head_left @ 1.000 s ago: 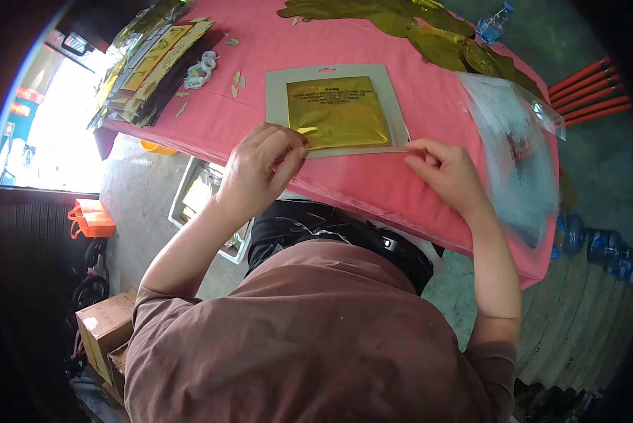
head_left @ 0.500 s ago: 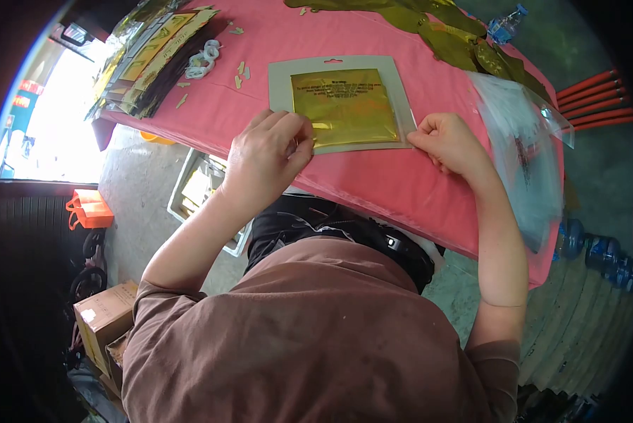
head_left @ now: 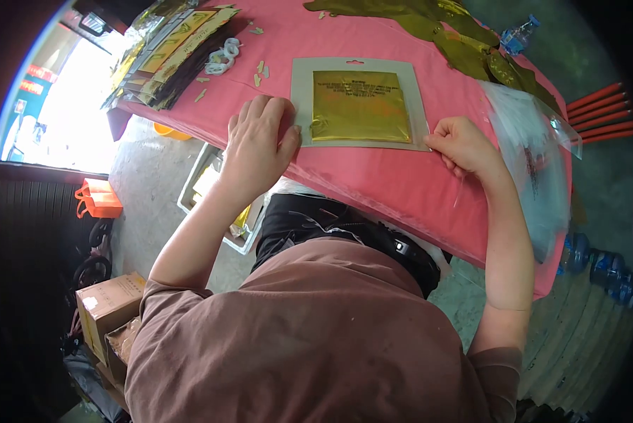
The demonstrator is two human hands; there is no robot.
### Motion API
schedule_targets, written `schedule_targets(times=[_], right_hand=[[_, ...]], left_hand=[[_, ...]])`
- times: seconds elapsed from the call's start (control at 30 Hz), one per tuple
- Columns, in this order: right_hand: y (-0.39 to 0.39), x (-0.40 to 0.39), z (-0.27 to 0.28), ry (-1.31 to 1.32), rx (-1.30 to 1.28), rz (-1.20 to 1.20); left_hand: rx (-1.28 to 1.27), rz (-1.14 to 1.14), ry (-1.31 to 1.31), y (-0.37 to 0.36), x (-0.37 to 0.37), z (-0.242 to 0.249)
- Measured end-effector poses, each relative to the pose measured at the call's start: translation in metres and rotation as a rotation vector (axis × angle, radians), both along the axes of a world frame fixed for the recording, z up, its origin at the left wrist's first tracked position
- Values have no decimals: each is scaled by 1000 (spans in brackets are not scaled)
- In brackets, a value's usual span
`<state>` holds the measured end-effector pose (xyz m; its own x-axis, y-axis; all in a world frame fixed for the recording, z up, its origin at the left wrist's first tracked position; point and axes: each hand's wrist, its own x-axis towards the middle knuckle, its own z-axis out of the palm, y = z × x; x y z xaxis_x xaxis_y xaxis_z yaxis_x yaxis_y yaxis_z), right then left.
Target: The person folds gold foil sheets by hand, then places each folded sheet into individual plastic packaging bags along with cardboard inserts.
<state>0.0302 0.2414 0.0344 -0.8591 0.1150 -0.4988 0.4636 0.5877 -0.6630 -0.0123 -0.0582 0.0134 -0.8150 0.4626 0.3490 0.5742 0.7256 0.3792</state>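
Here 1 flat grey pouch with a gold foil sheet inside [head_left: 359, 104] lies on the pink cloth-covered table [head_left: 373, 180], near the person's edge, between the 2 hands. The left hand [head_left: 258, 144] lies palm down with fingers spread and nearly straight, fingertips and thumb pressing the pouch's near-left corner; it pins rather than grips, probably to keep the slippery pouch from sliding. The right hand [head_left: 464, 144] is curled into a loose fist at the pouch's near-right corner, touching or just beside the edge; cannot tell whether anything is pinched inside the fingers. The 2 hands at opposite corners look like bracing the lower edge flat, maybe to seal it.

Counts: 1 grey pouch in hand. 1 fanned stack of gold-and-black packets [head_left: 163, 56] sits at the far left of the table, number of packets not countable. 1 small cluster of white plastic rings [head_left: 221, 60] lies beside it, with a few loose tan scraps near. 1 heap of crumpled gold foil [head_left: 443, 28] runs along the far edge. 1 pile of clear plastic bags [head_left: 535, 155] sits right of the right hand, hanging over the table's side.
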Motion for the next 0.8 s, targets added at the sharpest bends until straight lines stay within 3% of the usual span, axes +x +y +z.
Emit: schedule_targets(times=[0.2,0.43,0.5,0.53,0.73,0.8], right_hand=[[-1,5,-7,80,27,6],[-3,8,-6,154,62,-12],[-2,9,-11,173,36,-16],[-1,9,-13,185,7,-16],[-1,11,-13,256,1,-21],[-1,10,-11,249,5,-21]], left_hand=[[-51,-39,-149,-1,-28,5],[119,-119,60,36,-117,-21],[-111,-71,144,49,-132,-25],[-107,-77,150,53,-140,-26],[-271,-149,-128,65,-145,-7],[-106,-221,-290,65,-144,-7]])
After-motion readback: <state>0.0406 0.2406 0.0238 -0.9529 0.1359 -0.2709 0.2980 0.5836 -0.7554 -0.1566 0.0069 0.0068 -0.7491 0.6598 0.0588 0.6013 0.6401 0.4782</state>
